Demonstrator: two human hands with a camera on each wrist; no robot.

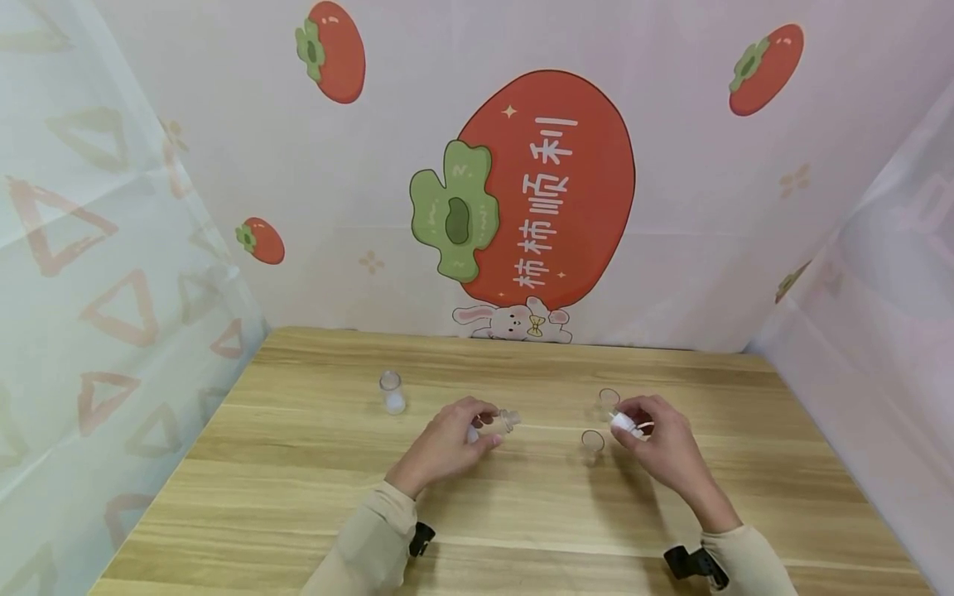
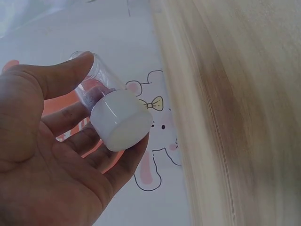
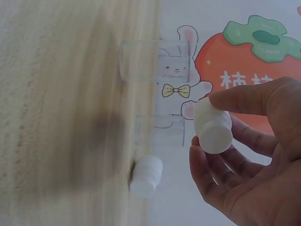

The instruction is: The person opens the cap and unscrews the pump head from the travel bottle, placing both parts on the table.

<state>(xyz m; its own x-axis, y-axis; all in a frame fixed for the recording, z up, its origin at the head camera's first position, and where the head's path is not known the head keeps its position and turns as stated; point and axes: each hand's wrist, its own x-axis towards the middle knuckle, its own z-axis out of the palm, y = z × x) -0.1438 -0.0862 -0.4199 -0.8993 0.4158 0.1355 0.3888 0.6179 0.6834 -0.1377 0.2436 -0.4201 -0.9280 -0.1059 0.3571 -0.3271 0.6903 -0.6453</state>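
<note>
My left hand [image 1: 447, 439] grips a small clear bottle [image 2: 104, 75] with a white end piece [image 2: 121, 120]. The bottle is tilted, its clear neck pointing right in the head view. Between thumb and fingers, my right hand [image 1: 667, 443] pinches a small white stepped piece [image 3: 213, 126], held above the table. A similar white piece [image 3: 146, 176] is on the table near that hand, seen in the right wrist view. Just left of the right hand stand two clear open-topped cups, the far cup [image 1: 609, 399] and the near cup [image 1: 592, 443].
Beyond the left hand, a clear container [image 1: 392, 391] with white in its lower part stands on the wooden table [image 1: 298, 497]. A printed cloth backdrop [image 1: 686, 273] rises behind the table's far edge, with cloth sides left and right.
</note>
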